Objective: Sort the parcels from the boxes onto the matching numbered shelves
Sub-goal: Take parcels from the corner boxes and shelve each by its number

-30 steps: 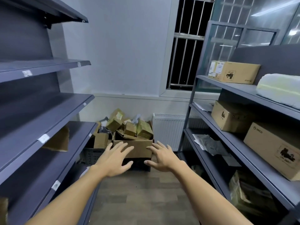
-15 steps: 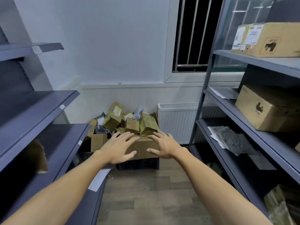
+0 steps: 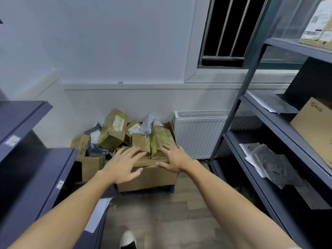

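Between grey shelves (image 3: pixel 36 177), a cardboard box (image 3: pixel 149 178) heaped with taped parcels (image 3: pixel 113 131) sat on the floor (image 3: pixel 170 221) by the radiator (image 3: pixel 206 133). The left hand (image 3: pixel 124 168) and right hand (image 3: pixel 175 159) hovered over its near edge, fingers (image 3: pixel 133 152) spread, gripping nothing.

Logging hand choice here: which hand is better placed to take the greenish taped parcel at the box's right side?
Right, probably: the open right hand has fingertips at the greenish parcel; the left hand is by the smaller brown parcel.

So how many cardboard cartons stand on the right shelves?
2: a labelled carton on the topmost shelf, a printed carton on the shelf below. More may be hidden.
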